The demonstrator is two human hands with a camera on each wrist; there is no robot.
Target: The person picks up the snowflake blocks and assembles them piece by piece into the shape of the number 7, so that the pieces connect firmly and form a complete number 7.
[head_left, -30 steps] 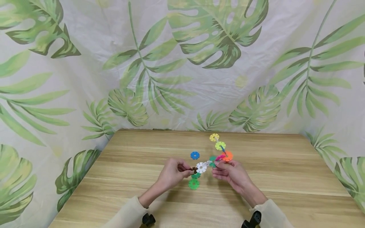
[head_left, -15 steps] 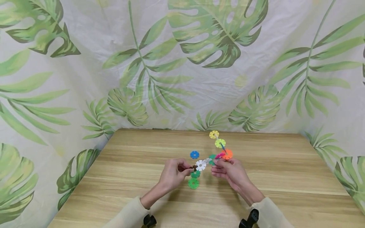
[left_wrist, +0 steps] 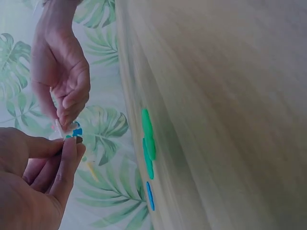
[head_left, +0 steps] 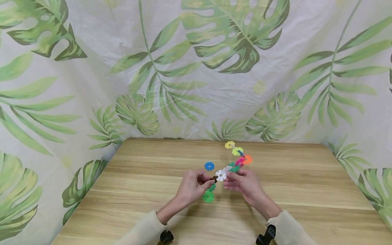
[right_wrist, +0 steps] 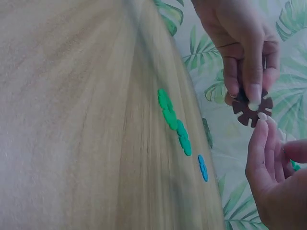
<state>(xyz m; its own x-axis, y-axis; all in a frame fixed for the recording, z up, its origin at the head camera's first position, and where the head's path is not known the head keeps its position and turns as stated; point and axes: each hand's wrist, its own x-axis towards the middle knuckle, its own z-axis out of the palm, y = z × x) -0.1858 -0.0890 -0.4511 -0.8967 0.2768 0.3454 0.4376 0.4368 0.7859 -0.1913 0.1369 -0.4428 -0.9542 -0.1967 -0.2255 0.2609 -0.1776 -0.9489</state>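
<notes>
A brown notched plastic disc (right_wrist: 247, 112) is pinched between thumb and fingers of my left hand (head_left: 190, 189). It meets the edge of a white disc (head_left: 220, 175), the near end of a chain of linked discs. My right hand (head_left: 248, 188) pinches this chain by its white part, above the table. Beyond those fingers the chain runs up and away through a teal disc (head_left: 234, 167), a pink disc (head_left: 240, 161), an orange disc (head_left: 247, 159), a lime disc (head_left: 237, 151) and a yellow disc (head_left: 229, 145). Fingers partly cover the brown-white joint.
Loose on the wooden table (head_left: 137, 190) lie a blue disc (head_left: 209, 166), a bright green disc (head_left: 208, 196) and a darker green disc (head_left: 211, 187), below and beyond my left hand. A leaf-patterned cloth (head_left: 171, 85) hangs behind the table's back edge.
My right hand's fingers have shifted along the chain from its teal and pink part to the white part. My left hand has moved slightly right with the brown disc. The chain has tilted.
</notes>
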